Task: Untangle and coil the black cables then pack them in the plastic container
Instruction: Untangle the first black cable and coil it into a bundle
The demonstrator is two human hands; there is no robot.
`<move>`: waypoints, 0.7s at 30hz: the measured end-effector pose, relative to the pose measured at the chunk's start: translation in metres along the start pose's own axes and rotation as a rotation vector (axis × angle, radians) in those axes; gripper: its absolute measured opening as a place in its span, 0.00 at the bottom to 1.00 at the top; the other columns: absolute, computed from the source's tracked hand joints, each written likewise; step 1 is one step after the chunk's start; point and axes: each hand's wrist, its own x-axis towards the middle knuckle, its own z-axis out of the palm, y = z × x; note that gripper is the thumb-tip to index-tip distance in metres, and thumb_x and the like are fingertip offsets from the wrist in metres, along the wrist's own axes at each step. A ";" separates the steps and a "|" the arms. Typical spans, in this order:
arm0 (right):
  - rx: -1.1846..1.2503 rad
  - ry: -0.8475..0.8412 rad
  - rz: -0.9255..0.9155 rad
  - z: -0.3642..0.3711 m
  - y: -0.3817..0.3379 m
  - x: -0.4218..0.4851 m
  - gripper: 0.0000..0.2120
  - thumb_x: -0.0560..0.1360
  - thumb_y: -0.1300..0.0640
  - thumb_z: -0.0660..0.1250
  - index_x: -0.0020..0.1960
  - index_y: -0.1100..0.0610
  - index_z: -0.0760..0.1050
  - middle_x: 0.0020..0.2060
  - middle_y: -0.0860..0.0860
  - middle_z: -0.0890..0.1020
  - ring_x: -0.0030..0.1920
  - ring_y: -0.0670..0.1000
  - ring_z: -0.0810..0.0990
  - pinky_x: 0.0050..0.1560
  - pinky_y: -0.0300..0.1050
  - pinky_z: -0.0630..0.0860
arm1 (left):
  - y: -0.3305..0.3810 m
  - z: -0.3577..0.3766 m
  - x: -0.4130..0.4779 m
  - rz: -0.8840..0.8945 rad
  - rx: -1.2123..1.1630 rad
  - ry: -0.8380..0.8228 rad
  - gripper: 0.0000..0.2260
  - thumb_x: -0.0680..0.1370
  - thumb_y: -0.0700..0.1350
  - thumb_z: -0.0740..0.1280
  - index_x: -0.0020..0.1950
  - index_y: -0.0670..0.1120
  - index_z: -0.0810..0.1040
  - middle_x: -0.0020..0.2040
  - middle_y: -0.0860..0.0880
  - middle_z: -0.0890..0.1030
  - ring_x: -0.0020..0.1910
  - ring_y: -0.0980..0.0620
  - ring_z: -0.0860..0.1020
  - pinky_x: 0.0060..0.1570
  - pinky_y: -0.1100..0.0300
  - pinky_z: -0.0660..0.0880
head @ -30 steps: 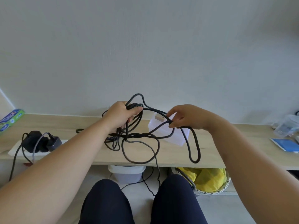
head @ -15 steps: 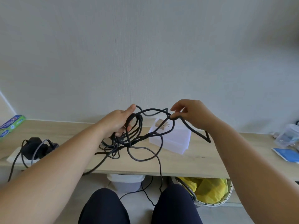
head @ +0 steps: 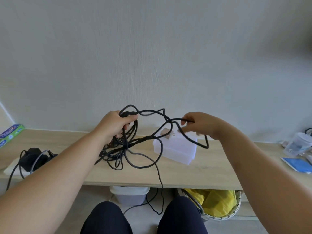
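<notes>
We see a pale wooden surface (head: pixel 211 174) carrying the translucent plastic container (head: pixel 179 149). The black cables (head: pixel 125 146) form a loose tangle just left of the container. One strand crosses its left edge, and another drops off the surface below it. Left of the container and raised above it, the left hand (head: pixel 116 125) grips a bunch of loops, fingers curled round them. Above the container, the right hand (head: pixel 199 122) — slightly blurred — pinches a single strand between thumb and fingertips.
</notes>
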 end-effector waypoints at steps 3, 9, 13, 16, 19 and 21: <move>0.653 -0.082 0.091 -0.010 -0.003 -0.004 0.10 0.73 0.52 0.68 0.49 0.57 0.77 0.30 0.47 0.64 0.25 0.45 0.61 0.25 0.35 0.62 | 0.016 -0.007 0.000 0.080 -0.041 0.144 0.11 0.75 0.49 0.70 0.39 0.45 0.72 0.29 0.48 0.70 0.19 0.56 0.63 0.19 0.64 0.60; 0.911 -0.276 -0.059 -0.025 -0.023 -0.001 0.26 0.56 0.42 0.79 0.43 0.56 0.73 0.26 0.46 0.67 0.27 0.46 0.72 0.33 0.40 0.77 | 0.063 -0.017 0.009 0.211 -0.183 0.344 0.12 0.76 0.48 0.69 0.38 0.45 0.71 0.29 0.50 0.70 0.17 0.56 0.63 0.18 0.65 0.61; 1.325 -0.507 -0.493 -0.024 -0.029 0.006 0.22 0.74 0.51 0.70 0.64 0.61 0.73 0.34 0.52 0.76 0.47 0.54 0.82 0.62 0.59 0.72 | 0.081 -0.026 0.016 0.135 -0.416 0.405 0.12 0.76 0.48 0.69 0.37 0.44 0.72 0.29 0.48 0.69 0.15 0.56 0.61 0.19 0.66 0.59; 1.430 -0.472 -0.598 -0.021 -0.038 0.001 0.20 0.81 0.57 0.59 0.71 0.60 0.67 0.33 0.52 0.69 0.35 0.50 0.76 0.63 0.52 0.72 | 0.086 -0.026 0.015 0.092 -0.527 0.366 0.11 0.76 0.47 0.70 0.38 0.44 0.73 0.30 0.48 0.70 0.15 0.56 0.61 0.18 0.67 0.59; 1.317 -0.273 -0.450 -0.026 -0.048 -0.004 0.13 0.75 0.54 0.65 0.57 0.54 0.81 0.26 0.46 0.58 0.24 0.46 0.56 0.28 0.35 0.71 | 0.090 -0.034 0.011 0.073 -0.499 0.308 0.10 0.76 0.46 0.70 0.38 0.44 0.73 0.30 0.48 0.70 0.16 0.58 0.59 0.18 0.68 0.57; 0.906 0.200 -0.388 -0.046 -0.052 -0.016 0.12 0.78 0.53 0.62 0.52 0.57 0.81 0.24 0.45 0.60 0.25 0.45 0.55 0.25 0.35 0.59 | 0.094 -0.051 0.008 0.072 -0.436 0.229 0.10 0.75 0.46 0.71 0.38 0.45 0.72 0.30 0.48 0.70 0.16 0.58 0.58 0.18 0.68 0.55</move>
